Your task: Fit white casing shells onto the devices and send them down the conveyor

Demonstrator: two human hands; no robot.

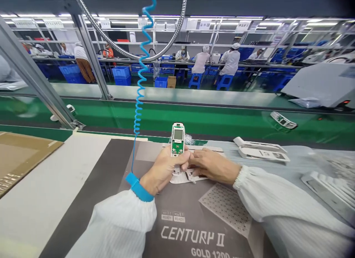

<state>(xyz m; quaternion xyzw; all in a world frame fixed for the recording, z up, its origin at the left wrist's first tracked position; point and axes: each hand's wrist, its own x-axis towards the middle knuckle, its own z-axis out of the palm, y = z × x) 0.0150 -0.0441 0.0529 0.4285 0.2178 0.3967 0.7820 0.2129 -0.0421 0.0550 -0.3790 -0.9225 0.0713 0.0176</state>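
Observation:
Upright in my left hand (163, 167) is a white handheld device (178, 139) with its green circuit board and small grey screen exposed. The fingers wrap round its lower part, and a blue wrist strap (140, 187) with a coiled cord circles that wrist. My right hand (209, 164) is just beside it, fingers bent and pressed down near white parts (181, 177) lying on the printed dark cardboard (177, 198). What its fingertips hold, if anything, is hidden.
White shells (263, 150) lie at the right, with a stack of white casings (330, 193) nearer. Behind the work surface runs a green conveyor (222, 121) carrying another device (283, 120). Brown cardboard (22, 158) sits at left. The blue coiled cord (141, 76) hangs ahead.

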